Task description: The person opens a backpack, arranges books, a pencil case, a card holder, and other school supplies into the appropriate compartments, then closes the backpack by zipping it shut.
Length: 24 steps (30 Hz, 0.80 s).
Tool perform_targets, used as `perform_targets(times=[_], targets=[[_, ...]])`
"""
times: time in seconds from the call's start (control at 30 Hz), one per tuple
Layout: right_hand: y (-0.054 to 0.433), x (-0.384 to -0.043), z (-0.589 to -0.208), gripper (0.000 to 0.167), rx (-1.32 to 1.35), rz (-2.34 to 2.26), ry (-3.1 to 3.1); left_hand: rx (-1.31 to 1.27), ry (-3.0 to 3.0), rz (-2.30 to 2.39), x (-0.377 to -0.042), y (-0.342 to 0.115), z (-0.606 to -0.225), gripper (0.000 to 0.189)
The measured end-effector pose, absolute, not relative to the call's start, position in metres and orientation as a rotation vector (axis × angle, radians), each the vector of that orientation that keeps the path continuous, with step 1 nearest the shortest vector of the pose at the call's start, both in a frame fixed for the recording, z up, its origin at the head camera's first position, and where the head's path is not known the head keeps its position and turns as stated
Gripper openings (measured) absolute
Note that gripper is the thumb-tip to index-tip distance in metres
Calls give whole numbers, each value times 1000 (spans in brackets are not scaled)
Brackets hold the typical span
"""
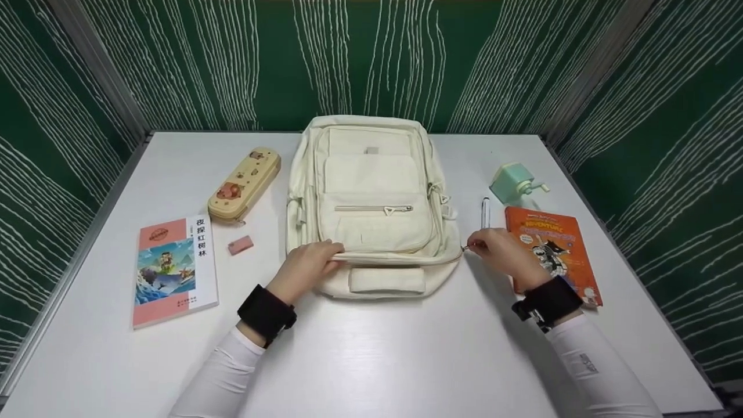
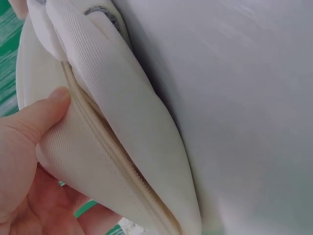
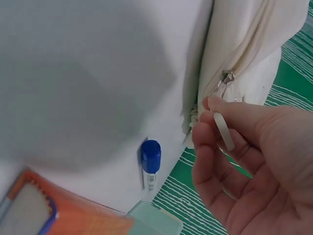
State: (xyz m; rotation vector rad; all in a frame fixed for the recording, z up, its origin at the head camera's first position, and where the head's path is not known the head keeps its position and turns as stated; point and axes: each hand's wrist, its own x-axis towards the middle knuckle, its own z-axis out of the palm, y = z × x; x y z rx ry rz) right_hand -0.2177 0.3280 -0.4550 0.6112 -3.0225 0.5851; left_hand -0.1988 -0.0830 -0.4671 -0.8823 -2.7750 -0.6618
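A cream backpack lies flat on the white table, its front pocket facing up. At the backpack's lower left, my left hand pinches the edge of the fabric beside the zipper. In the left wrist view the thumb lies on top of this cloth, and the zipper runs along next to it. My right hand is at the lower right corner, pinching a zipper pull between thumb and fingers. The metal slider shows just beyond the fingertips in the right wrist view.
Left of the backpack lie a yellow pencil case, a pink eraser and a pink-and-white book. To its right are a green pencil sharpener, a blue-capped marker and an orange book, partly behind the right wrist.
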Motion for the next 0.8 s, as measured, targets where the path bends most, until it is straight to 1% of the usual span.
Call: perform_targets(times=[0.4,0.5,0.8], targets=[[328,-260,-461,15,584,529,-3103,-912,-2820,-715,-201,-84,-468,18],[331,-272,-467,15,598,502,-3097,-917,-2804,-704,-201,-85,-470,19],[327,-300,-462,16,637,450,-3084,-933,-2806,-730,-202,-88,-470,21]])
